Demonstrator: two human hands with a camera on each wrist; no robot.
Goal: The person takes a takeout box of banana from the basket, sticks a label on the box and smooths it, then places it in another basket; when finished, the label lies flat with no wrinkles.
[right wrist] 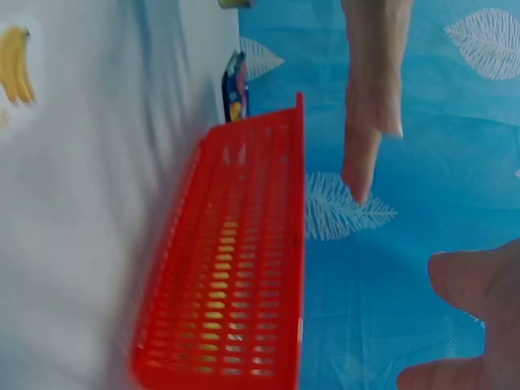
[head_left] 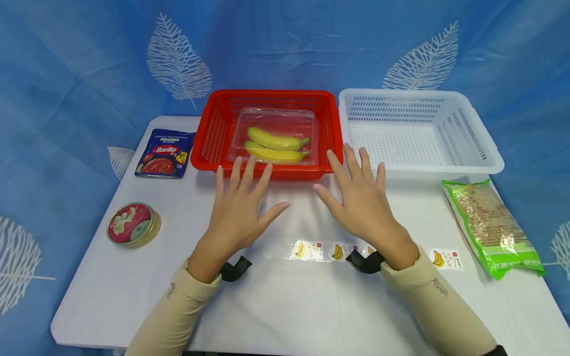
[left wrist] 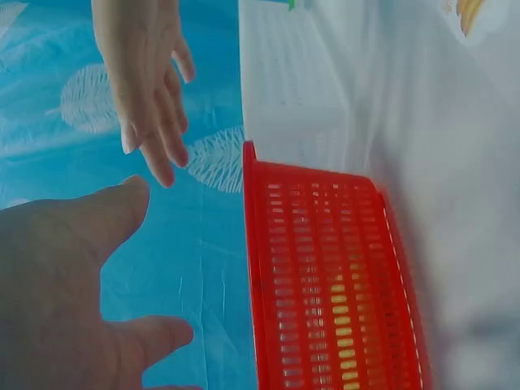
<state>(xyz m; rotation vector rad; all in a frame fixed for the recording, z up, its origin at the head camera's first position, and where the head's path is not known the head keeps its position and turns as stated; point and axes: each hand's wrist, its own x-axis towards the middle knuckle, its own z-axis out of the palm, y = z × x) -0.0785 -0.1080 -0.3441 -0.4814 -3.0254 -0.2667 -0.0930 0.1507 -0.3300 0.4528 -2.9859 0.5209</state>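
Observation:
Both hands hover palm down in front of the red basket (head_left: 267,174), fingers spread and holding nothing. My left hand (head_left: 238,212) is nearest the basket's front left part. The right hand (head_left: 360,202) lies near its front right corner, beside the white basket (head_left: 423,173). Inside the red basket sits a clear plastic box (head_left: 280,118) with two yellow-green bananas (head_left: 276,139) in it. In the left wrist view the red basket (left wrist: 321,244) stands apart from the fingers; the right wrist view shows the red basket (right wrist: 236,244) with yellow behind its slots.
On the left are a blue Barilla pouch (head_left: 162,153) and a round red-and-gold tin (head_left: 133,225). A green-edged bread bag (head_left: 492,225) lies at the right. Banana stickers (head_left: 307,250) on a clear strip lie on the white table (head_left: 285,306), partly under the right wrist.

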